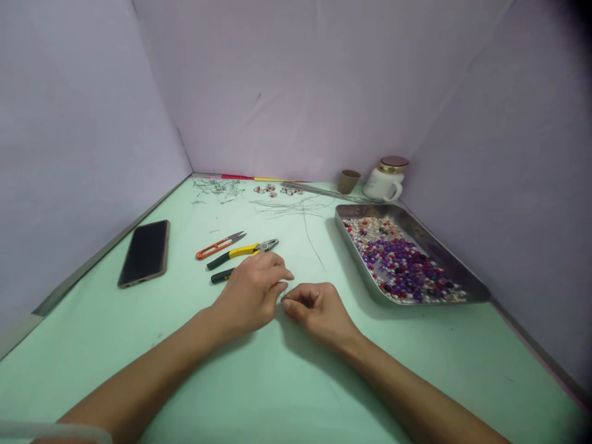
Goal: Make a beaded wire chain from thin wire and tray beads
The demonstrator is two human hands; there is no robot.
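Centre of the frame: the right hand (pixel 324 313) has its fingers pinched on what looks like a wire (pixel 282 298), too small to read its long axis; the left hand (pixel 251 291) is just beside, upper left of it, its grip impossible to tell

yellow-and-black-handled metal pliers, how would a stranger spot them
On the green tabletop, find the person's left hand. The pliers lie just beyond it, partly hidden. Their blunt metal head and yellow-and-black grip set them apart from the orange-framed snips beside them.
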